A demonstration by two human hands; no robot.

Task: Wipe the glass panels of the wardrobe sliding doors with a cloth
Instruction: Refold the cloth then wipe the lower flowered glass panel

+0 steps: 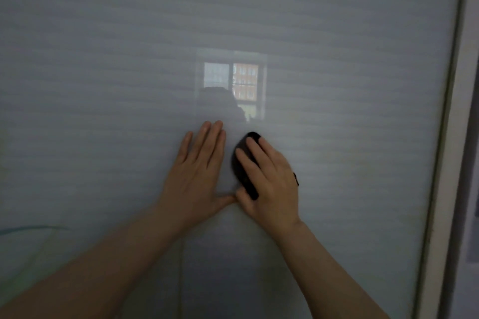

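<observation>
Wiping the frosted glass panel.
Right hand presses the dark cloth with straight fingers; left hand lies flat, fingers spread.

Small dark cloth mostly hidden under right hand; only its top and left edge, plus a sliver past the hand's right side, show. Frosted grey glass panel cut off top, left, bottom. Both forearms run out of frame at bottom. Window reflection blurry, details unclear.

Glass panel open all round — door frame (right edge) bounds it.
</observation>
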